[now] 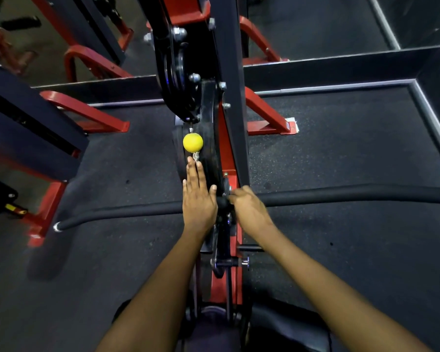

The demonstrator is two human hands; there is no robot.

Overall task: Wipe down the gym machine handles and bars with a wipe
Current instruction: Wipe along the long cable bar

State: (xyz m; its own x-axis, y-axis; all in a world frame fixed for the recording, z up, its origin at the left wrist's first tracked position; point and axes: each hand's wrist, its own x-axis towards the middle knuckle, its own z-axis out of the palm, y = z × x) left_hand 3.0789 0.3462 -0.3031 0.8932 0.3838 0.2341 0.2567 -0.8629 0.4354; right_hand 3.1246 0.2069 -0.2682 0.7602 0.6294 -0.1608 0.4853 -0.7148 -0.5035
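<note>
Just below the yellow ball point(193, 142) on the machine's upright: left hand point(199, 196), flat, fingers straight and together, fingertips close under the short cord at the ball's underside, palm lying over the padded bar point(127, 212). No wipe visible under or in that hand. Right of the ball and lower, at the bar's central pivot: right hand point(248, 208), fingers curled around the bar's inner end beside the bolted bracket; whether a wipe sits inside the grip cannot be told. Running left and right of the ball's upright: the black foam-covered bar, its left end bare metal at the tip, its right half reaching the frame edge. Behind the ball: black pulley wheel point(174, 69) and red-and-black frame point(233, 80). Beneath everything: dark speckled rubber floor point(341, 138).
</note>
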